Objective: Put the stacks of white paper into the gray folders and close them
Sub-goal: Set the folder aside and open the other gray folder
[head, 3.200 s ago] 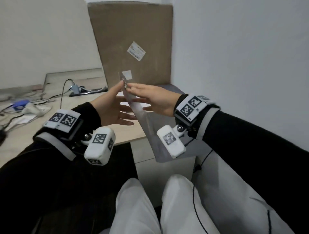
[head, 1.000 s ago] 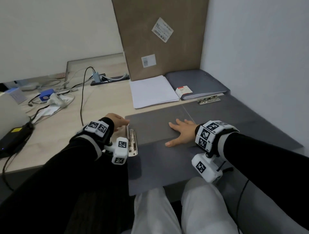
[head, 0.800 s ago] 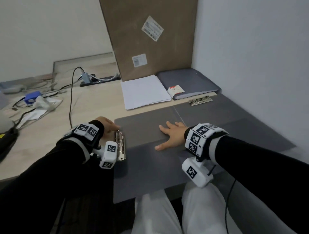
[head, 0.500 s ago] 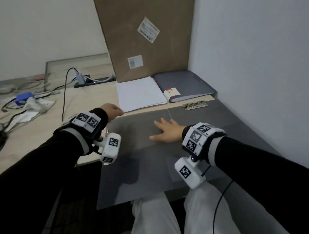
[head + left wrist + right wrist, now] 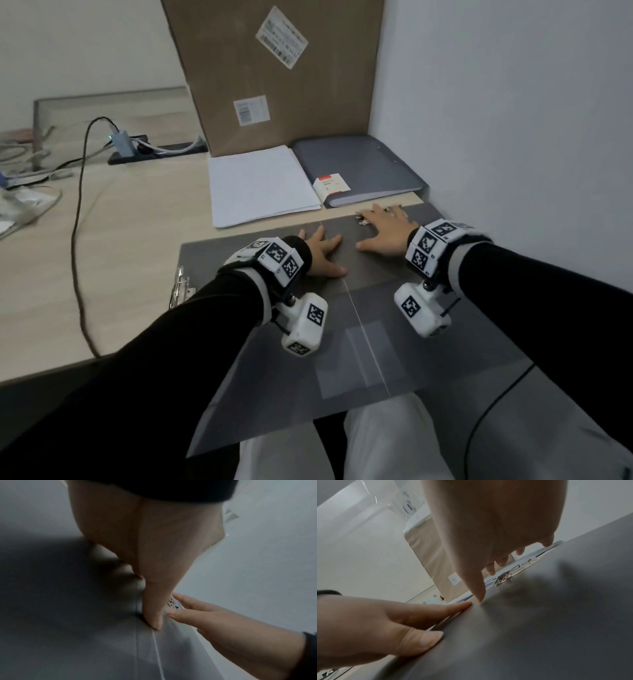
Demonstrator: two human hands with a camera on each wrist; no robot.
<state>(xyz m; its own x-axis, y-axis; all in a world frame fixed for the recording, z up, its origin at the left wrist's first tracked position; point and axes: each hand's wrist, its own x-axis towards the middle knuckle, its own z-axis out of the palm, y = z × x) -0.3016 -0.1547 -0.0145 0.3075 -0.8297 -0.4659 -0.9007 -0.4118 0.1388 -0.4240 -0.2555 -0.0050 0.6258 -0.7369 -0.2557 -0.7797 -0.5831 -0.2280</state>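
The open gray folder (image 5: 274, 329) lies spread at the desk's (image 5: 130, 240) near edge, overhanging it. The hands, left (image 5: 320, 251) and right (image 5: 385, 233), press flat with straight fingers beside its spine, gripping nothing, probably to flatten it for the white paper (image 5: 260, 185) just behind.

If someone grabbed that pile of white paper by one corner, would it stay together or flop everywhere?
The white paper stack looks like loose, unbound sheets, so it would probably droop and fan out. Its front edges already look slightly uneven, so the sheets likely slide easily. Lifting it flat with both hands seems safer.
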